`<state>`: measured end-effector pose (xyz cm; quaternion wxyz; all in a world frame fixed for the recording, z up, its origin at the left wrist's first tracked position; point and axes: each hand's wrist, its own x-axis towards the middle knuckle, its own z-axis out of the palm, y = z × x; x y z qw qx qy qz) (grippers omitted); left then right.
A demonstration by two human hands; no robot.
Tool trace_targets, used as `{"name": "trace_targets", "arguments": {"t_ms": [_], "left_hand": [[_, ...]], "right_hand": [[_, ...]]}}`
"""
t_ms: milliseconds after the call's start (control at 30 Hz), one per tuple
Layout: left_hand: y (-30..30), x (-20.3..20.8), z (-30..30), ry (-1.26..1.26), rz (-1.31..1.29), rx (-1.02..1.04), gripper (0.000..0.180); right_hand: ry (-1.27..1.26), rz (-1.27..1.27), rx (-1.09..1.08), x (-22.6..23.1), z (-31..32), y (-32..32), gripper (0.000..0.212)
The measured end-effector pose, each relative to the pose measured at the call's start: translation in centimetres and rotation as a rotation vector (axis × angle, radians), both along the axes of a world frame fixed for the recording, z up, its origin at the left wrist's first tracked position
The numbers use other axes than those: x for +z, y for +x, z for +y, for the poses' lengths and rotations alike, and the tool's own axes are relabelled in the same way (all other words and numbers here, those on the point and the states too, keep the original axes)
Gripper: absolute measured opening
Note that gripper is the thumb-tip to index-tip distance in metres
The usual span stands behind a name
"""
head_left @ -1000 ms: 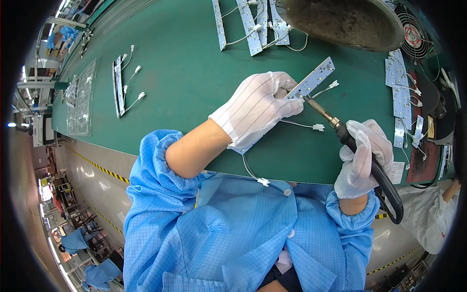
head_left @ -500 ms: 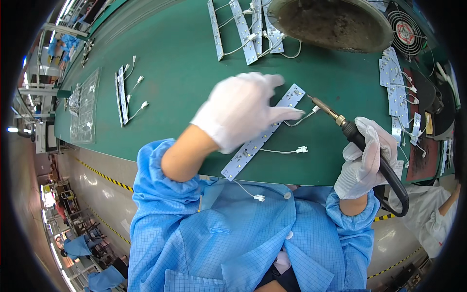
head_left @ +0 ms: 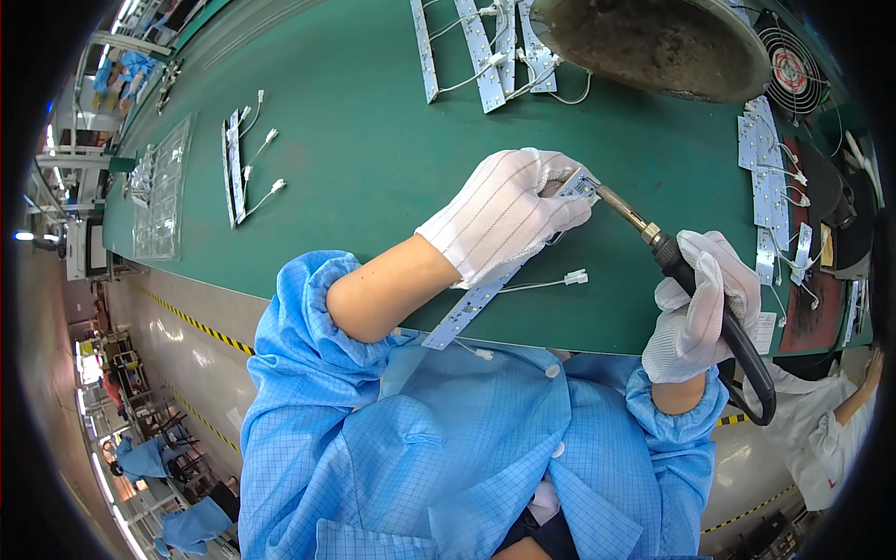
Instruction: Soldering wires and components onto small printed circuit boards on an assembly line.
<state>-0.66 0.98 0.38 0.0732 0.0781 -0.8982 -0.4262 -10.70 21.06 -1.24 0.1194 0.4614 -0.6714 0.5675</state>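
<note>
My gloved left hand [head_left: 509, 215] is closed around the upper part of a white LED strip board [head_left: 467, 311], its fingers at the board's edges near the far end. The board lies slantwise on the green table mat, its near end at the table edge. Its middle is hidden under my hand. From it a thin white lead with a connector plug [head_left: 576, 277] runs right. A soldering iron [head_left: 674, 261] with a black handle is in my gloved right hand [head_left: 705, 313], closed round the grip. Its tip meets or nearly touches the board's far end.
More wired LED boards [head_left: 485, 56] lie at the back, beside a large dark fume hood [head_left: 653, 47]. Others [head_left: 767, 187] are stacked at the right, near a round fan [head_left: 791, 73]. Thin strips [head_left: 233, 173] and a clear plastic tray [head_left: 161, 191] lie left. A white sleeve [head_left: 812, 420] shows lower right.
My left hand has come down and right, and has closed on the board's upper part. The iron's tip now sits at the board's far end; my right hand has hardly moved.
</note>
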Motion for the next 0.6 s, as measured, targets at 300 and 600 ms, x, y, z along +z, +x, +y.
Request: {"name": "trace_targets", "arguments": {"t_ms": [300,600], "left_hand": [[0.09,-0.31,0.04,0.019,-0.003,0.039,0.027],[0.08,-0.17,0.05,-0.176,-0.013,0.015,0.028]], "right_hand": [[0.046,-0.185,0.089,1.15,-0.19,0.72,0.018],[-0.079,-0.082,0.141,0.39,-0.7,0.28,0.018]]}}
